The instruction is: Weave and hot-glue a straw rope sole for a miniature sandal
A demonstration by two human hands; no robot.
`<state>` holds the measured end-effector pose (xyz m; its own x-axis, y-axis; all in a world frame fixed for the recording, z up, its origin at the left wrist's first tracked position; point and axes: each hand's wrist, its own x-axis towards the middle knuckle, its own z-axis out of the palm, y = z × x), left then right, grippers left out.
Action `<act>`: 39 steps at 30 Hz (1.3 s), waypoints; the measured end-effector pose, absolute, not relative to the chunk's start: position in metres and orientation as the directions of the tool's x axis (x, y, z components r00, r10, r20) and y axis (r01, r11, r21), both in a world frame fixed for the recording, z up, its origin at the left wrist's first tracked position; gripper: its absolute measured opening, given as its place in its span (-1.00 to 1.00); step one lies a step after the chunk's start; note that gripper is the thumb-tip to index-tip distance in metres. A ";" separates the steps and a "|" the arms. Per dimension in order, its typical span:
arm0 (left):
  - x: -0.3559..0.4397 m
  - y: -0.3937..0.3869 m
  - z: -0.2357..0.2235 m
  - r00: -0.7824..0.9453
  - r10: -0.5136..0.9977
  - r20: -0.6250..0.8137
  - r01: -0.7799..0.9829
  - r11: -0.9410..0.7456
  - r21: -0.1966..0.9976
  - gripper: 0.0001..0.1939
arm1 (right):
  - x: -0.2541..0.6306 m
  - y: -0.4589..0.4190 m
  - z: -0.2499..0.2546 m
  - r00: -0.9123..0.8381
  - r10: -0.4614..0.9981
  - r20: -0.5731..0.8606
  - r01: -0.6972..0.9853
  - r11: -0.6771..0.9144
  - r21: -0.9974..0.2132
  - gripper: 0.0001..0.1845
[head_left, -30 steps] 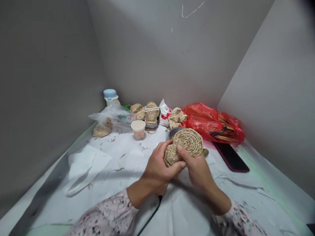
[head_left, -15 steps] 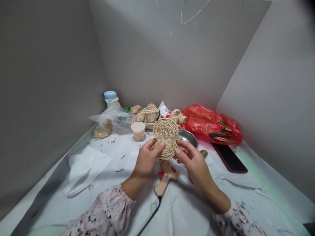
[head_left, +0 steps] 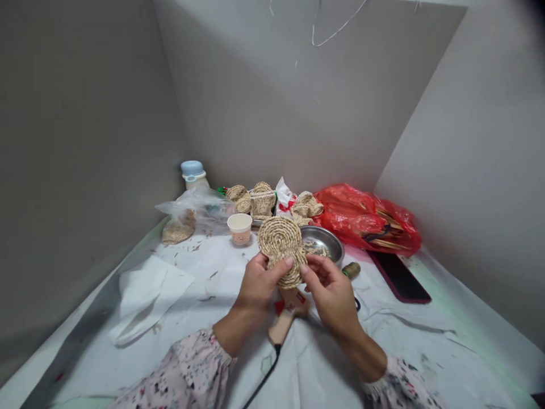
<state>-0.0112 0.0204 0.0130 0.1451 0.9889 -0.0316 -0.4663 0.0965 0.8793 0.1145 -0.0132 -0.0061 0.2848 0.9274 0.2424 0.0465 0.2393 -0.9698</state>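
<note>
Between my two hands is a coiled straw piece (head_left: 280, 244), pale tan, with a larger round top and a smaller round bottom. My left hand (head_left: 260, 287) pinches its lower left side, thumb across the front. At its lower right edge my right hand (head_left: 330, 287) closes thumb and fingers on it. Beneath the piece a beige glue gun (head_left: 281, 328) with a black cord lies on the white cloth, its upper end partly covered. A steel bowl (head_left: 336, 244) holding straw bits stands just behind my right hand.
A paper cup (head_left: 239, 228) stands behind my left hand. Several woven straw pieces (head_left: 262, 199) are at the back, near a red plastic bag (head_left: 353, 213). On the right lies a phone (head_left: 400, 276); on the left, a folded white sheet (head_left: 149, 289). A blue-lidded bottle (head_left: 192, 170) stands back left.
The straw piece and both hands have come slightly lower and left, and the piece has tilted to the left. More of the steel bowl now shows.
</note>
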 end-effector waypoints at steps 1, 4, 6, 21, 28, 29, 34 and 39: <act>-0.011 0.019 0.014 0.152 0.988 -0.035 -0.466 0.103 0.879 -0.64 | 0.114 -0.014 -0.006 0.292 0.925 0.243 0.048 0.240 -0.970 -0.73; -0.011 0.015 0.017 0.235 0.971 -0.047 -0.458 0.154 0.876 -0.67 | 0.114 -0.016 -0.006 0.308 0.914 0.266 0.061 0.260 -0.964 -0.74; -0.011 0.013 0.019 0.293 0.954 -0.054 -0.459 0.191 0.868 -0.70 | 0.115 -0.018 -0.004 0.291 0.913 0.285 0.069 0.277 -0.958 -0.74; -0.009 0.017 0.015 0.155 0.980 -0.124 -0.582 0.192 0.790 -0.82 | 0.115 -0.017 -0.015 0.224 0.916 0.334 0.171 0.300 -0.938 -0.76; -0.008 0.015 0.016 0.141 0.982 -0.130 -0.593 0.188 0.783 -0.81 | 0.114 -0.021 -0.017 0.294 0.876 0.381 0.221 0.326 -0.919 -0.82; -0.008 0.015 0.016 0.135 0.981 -0.138 -0.592 0.191 0.783 -0.81 | 0.114 -0.021 -0.017 0.296 0.876 0.382 0.224 0.325 -0.919 -0.82; -0.009 0.017 0.016 0.115 0.983 -0.143 -0.592 0.184 0.785 -0.80 | 0.111 -0.022 -0.016 0.256 0.884 0.391 0.255 0.328 -0.909 -0.81; -0.009 0.019 0.013 0.075 0.986 -0.148 -0.619 0.162 0.769 -0.80 | 0.105 -0.025 -0.011 0.229 0.906 0.355 0.197 0.314 -0.929 -0.78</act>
